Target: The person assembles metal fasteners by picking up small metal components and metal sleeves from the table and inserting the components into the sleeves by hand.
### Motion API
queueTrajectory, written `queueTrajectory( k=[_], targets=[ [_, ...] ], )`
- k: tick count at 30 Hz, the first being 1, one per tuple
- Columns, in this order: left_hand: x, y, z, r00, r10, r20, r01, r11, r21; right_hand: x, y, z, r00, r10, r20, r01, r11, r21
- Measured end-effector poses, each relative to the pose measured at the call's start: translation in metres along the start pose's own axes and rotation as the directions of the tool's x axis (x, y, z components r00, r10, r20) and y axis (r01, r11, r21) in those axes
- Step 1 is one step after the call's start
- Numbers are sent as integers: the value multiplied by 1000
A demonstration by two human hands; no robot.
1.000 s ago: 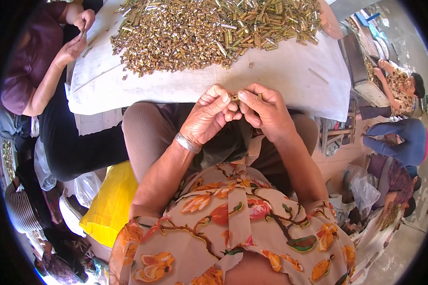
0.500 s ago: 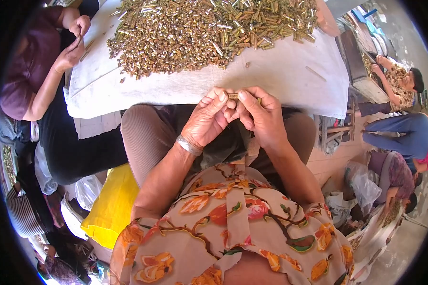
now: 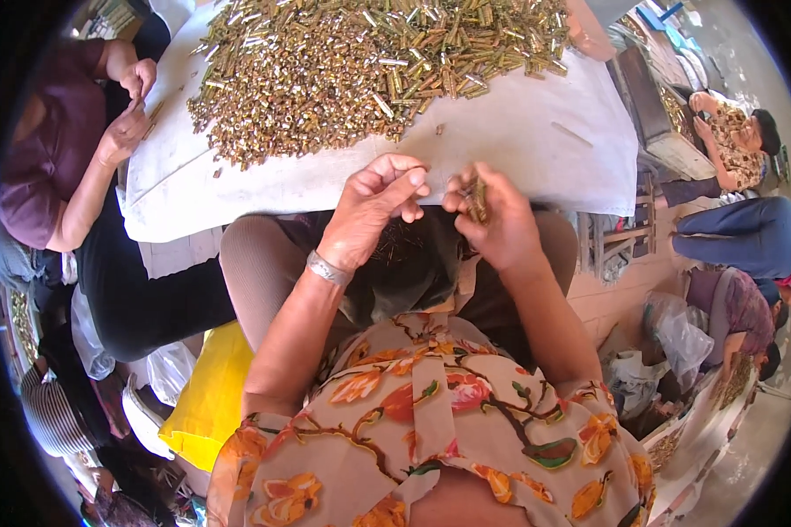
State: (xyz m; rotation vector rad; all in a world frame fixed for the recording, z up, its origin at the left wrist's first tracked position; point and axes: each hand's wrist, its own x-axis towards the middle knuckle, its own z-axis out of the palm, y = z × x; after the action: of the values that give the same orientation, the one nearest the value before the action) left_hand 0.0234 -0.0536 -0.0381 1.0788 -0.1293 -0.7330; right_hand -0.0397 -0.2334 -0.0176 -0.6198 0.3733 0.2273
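My left hand (image 3: 367, 211), with a silver bracelet on its wrist, is closed in a pinch just off the near edge of the cloth. Whatever its fingertips hold, if anything, is too small to make out. A little to the right, my right hand (image 3: 499, 220) has its fingers curled round a slim brass-coloured metal piece (image 3: 478, 202); motion blurs these fingers. Ahead of both hands lies a heap of small brass-coloured metal parts (image 3: 299, 101), short ring-like bits at the left and longer tube-like pieces at the right.
The heap rests on a white cloth (image 3: 545, 167). One loose bit (image 3: 439, 129) and a thin pale strip (image 3: 572, 133) lie apart from it. At the left, a co-worker's hands (image 3: 127, 123) work close to the cloth. A yellow sack (image 3: 206, 395) stands by my left leg.
My hands were together, pinching a small brass-coloured piece between them. Now they have parted, the left moving leftward and the right slightly rightward. The view has shifted slightly.
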Motion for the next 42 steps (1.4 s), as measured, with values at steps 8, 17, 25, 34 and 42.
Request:
queueTrajectory(
  k=[8, 17, 25, 34, 42],
  targets=[
    [80, -7, 34, 801, 592, 85, -107, 2, 994, 96, -78, -49, 705, -673, 221, 307, 9, -952],
    [75, -17, 22, 750, 639, 173, -203, -26, 979, 111, -81, -37, 785, -447, 428, -18, -708, -706],
    [25, -8, 4, 971, 174, -165, -128, 958, 257, 55, -42, -27, 726, -473, 499, 408, -288, -866],
    [-25, -9, 5, 951, 225, -211, -242, 969, -58, -16, 15, 24, 767, -517, 380, 471, 52, -880],
    [-33, -11, 9, 934, 288, -213, -314, 944, -101, -13, 27, 24, 752, -534, 385, 485, 53, -873]
  ],
)
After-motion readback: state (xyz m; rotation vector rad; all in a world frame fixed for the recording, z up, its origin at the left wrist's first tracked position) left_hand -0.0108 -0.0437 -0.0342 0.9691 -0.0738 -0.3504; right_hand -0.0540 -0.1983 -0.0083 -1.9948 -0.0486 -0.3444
